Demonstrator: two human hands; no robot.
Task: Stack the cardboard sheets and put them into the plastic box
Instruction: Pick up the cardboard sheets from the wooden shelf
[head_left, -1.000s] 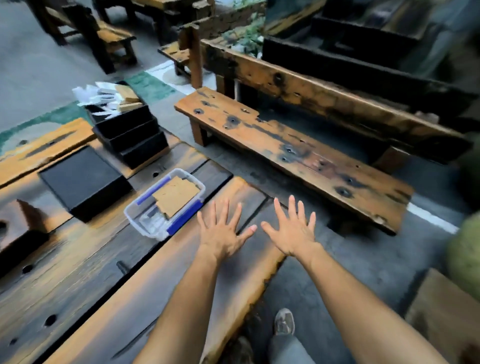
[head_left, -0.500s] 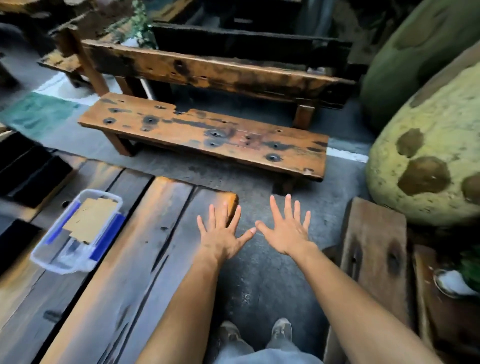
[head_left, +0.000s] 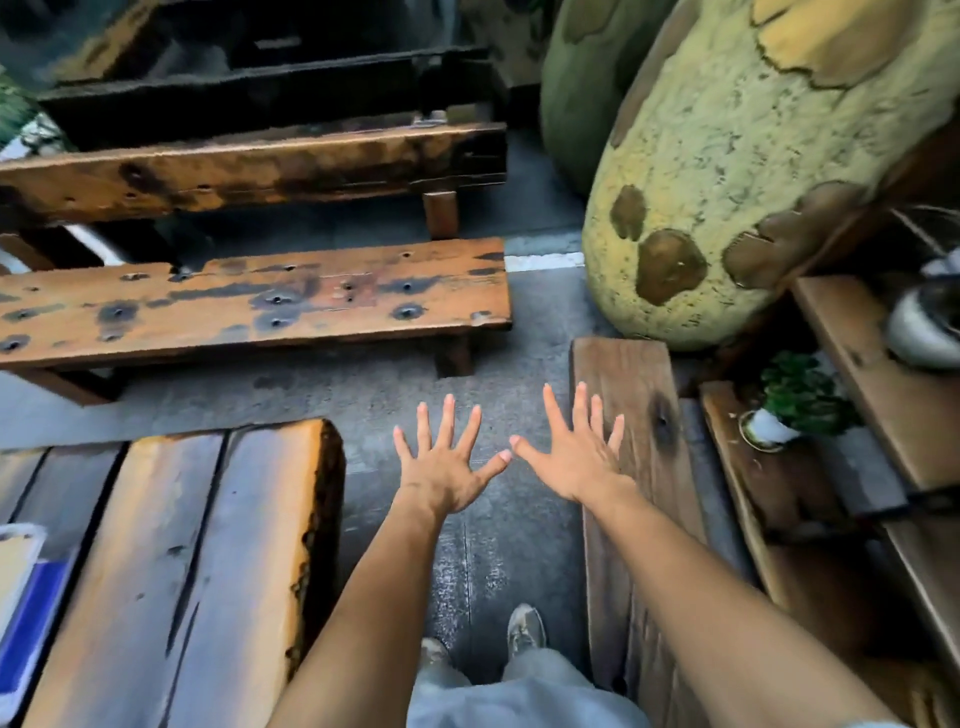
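My left hand (head_left: 445, 464) and my right hand (head_left: 575, 453) are stretched out in front of me, palms down, fingers spread wide, thumbs almost touching. Both hold nothing and hover over the grey floor. Only a corner of the clear plastic box (head_left: 21, 613) with its blue handle shows at the far left edge, on the wooden table (head_left: 171, 561). A tan cardboard sheet (head_left: 10, 566) lies inside it, mostly cut off by the frame edge.
A worn wooden bench (head_left: 249, 301) with a backrest stands ahead. A large yellow-green sculpted form (head_left: 753, 171) rises at the right, beside a wooden plank (head_left: 628, 415), shelves and a small potted plant (head_left: 795, 400). My shoes (head_left: 524, 629) stand on the concrete floor.
The view has swung to the right: the table and plastic box slid to the left edge and the black boxes left the frame. Both hands stay spread and empty.
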